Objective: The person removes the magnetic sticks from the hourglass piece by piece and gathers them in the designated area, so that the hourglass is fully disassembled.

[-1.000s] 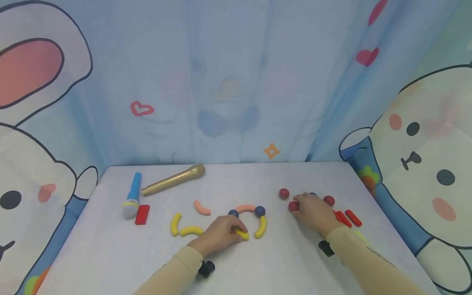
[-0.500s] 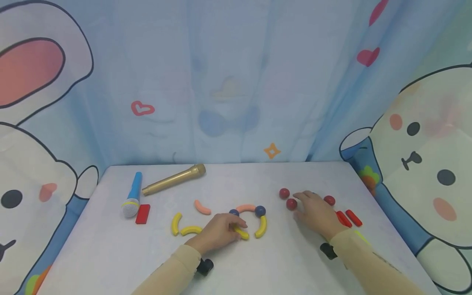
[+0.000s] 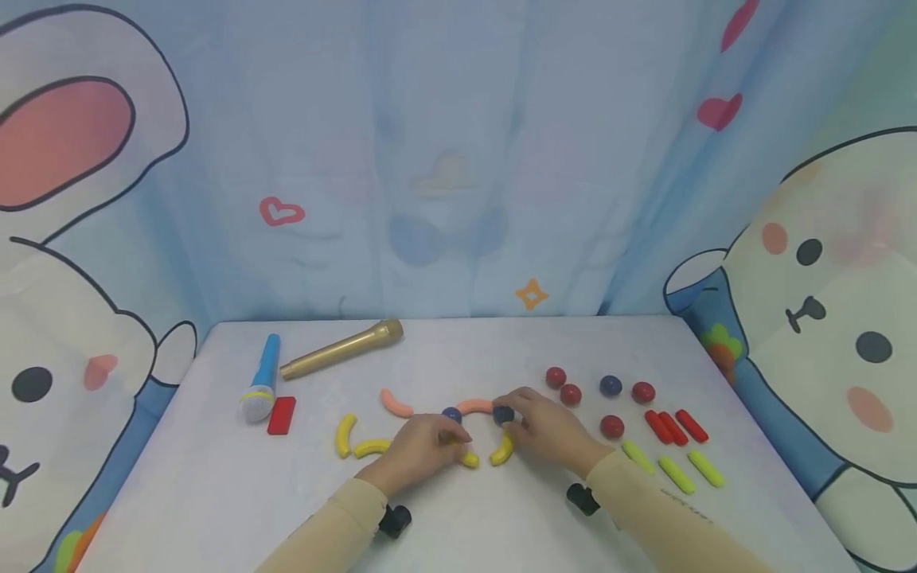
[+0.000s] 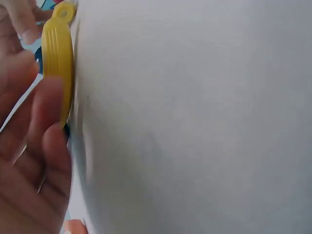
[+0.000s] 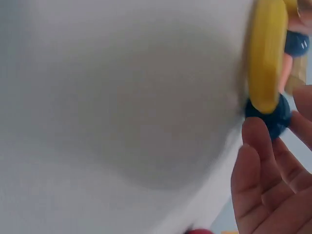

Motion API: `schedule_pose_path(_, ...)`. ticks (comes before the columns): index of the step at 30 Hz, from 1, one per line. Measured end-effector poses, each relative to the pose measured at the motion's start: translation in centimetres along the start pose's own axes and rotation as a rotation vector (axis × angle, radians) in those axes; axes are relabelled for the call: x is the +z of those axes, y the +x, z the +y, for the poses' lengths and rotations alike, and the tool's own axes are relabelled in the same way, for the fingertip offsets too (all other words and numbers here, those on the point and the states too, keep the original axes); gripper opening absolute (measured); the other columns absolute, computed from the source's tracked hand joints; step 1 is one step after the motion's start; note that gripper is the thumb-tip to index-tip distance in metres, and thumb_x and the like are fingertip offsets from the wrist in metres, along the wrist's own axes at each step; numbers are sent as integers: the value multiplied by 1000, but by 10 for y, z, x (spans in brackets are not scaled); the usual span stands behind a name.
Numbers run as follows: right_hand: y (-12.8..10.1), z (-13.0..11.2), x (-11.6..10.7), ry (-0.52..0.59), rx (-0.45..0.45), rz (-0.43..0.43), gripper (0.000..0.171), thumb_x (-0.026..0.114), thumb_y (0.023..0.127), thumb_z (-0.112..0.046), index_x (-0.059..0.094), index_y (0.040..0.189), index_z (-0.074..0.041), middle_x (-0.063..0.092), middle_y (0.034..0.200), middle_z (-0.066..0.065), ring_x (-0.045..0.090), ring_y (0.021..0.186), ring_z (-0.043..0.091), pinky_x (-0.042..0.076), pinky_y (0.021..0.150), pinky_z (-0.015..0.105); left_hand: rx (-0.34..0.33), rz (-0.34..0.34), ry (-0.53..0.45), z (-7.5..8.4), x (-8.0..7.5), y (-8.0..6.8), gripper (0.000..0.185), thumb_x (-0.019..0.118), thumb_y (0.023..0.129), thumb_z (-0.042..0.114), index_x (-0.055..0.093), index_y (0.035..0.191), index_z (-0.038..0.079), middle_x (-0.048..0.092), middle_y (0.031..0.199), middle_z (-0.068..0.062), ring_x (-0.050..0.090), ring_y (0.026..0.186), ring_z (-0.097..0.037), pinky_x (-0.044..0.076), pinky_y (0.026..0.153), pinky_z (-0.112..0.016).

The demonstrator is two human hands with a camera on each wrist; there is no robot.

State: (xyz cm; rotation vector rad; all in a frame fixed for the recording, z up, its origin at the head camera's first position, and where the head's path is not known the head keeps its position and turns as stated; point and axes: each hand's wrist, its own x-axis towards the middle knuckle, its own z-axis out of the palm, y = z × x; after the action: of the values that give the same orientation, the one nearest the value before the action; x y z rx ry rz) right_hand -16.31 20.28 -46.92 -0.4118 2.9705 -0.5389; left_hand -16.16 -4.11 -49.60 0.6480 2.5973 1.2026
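A partial ring of pieces lies at the middle of the white table (image 3: 215, 493): a pink arc (image 3: 476, 406) at the far side, a blue ball at each end of it (image 3: 451, 414) (image 3: 504, 414), and two yellow curved pieces nearer me. My left hand (image 3: 423, 450) grips the left yellow curved piece (image 3: 469, 458) (image 4: 57, 58) with curled fingers (image 4: 46, 126). My right hand (image 3: 544, 430) pinches the right blue ball (image 5: 273, 117), which touches the right yellow curved piece (image 3: 501, 452) (image 5: 265, 53). One right fingertip (image 5: 256, 141) lies against that ball.
Right of the ring lie three red balls (image 3: 571, 394), a fourth (image 3: 612, 426), a blue ball (image 3: 610, 385), red sticks (image 3: 673, 426) and yellow-green sticks (image 3: 677, 471). To the left: two yellow curves (image 3: 345, 434), a pink piece (image 3: 396, 403), a red block (image 3: 282, 415), blue (image 3: 259, 386) and gold (image 3: 340, 350) microphones.
My right hand has moved left from the red balls to the ring's right blue ball, uncovering balls and sticks. The left hand stays on its yellow piece.
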Motion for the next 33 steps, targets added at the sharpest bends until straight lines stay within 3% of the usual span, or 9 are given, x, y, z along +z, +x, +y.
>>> schedule_pose_path(5, -2, 2, 7, 28, 42, -4, 38, 76, 90, -21, 65, 126, -21, 59, 125, -1, 62, 102, 18, 54, 91, 40, -48, 192, -2, 2, 4, 0, 11, 79, 85, 18, 73, 95, 19, 61, 89, 8, 56, 77, -9, 49, 69, -29)
schedule_pose_path(8, -3, 7, 8, 32, 49, 5, 37, 77, 89, -22, 66, 124, -22, 59, 124, -2, 61, 98, 16, 55, 90, 38, -121, 241, 38, 2, 9, 3, 25, 81, 83, 24, 67, 100, 12, 55, 83, 5, 51, 70, -11, 45, 61, -27)
schedule_pose_path(11, -5, 11, 8, 57, 48, 5, 37, 77, 89, -22, 66, 123, -23, 60, 122, -4, 60, 95, 13, 55, 88, 37, -202, 233, 57, 4, 13, 6, 39, 82, 82, 31, 62, 108, 9, 54, 79, 3, 50, 66, -12, 43, 58, -28)
schedule_pose_path(14, -5, 14, 9, 83, 51, 3, 36, 77, 89, -21, 65, 123, -24, 60, 121, -6, 59, 93, 12, 55, 87, 36, -235, 236, 31, 7, 15, 7, 42, 84, 81, 29, 59, 107, 7, 54, 76, 3, 51, 65, -13, 44, 58, -29)
schedule_pose_path(19, -4, 15, 9, 106, 57, -2, 36, 76, 90, -20, 63, 123, -24, 60, 122, -6, 58, 94, 11, 55, 87, 35, -217, 223, -14, 5, 17, 7, 32, 84, 81, 25, 58, 96, 13, 56, 84, 3, 52, 73, -14, 46, 66, -30)
schedule_pose_path(25, -4, 16, 7, 126, 60, -1, 36, 75, 90, -18, 62, 124, -25, 60, 121, -7, 58, 97, 12, 54, 89, 36, -140, 192, -25, 3, 14, 6, 15, 79, 84, 18, 72, 98, 16, 60, 96, 5, 56, 86, -13, 50, 79, -34)
schedule_pose_path(33, -4, 16, 7, 130, 78, -17, 37, 74, 92, -19, 61, 126, -25, 60, 123, -6, 60, 101, 13, 53, 91, 38, -159, 129, -8, 9, 11, 6, 24, 83, 82, 28, 78, 102, 15, 56, 94, 1, 52, 82, -14, 47, 73, -32)
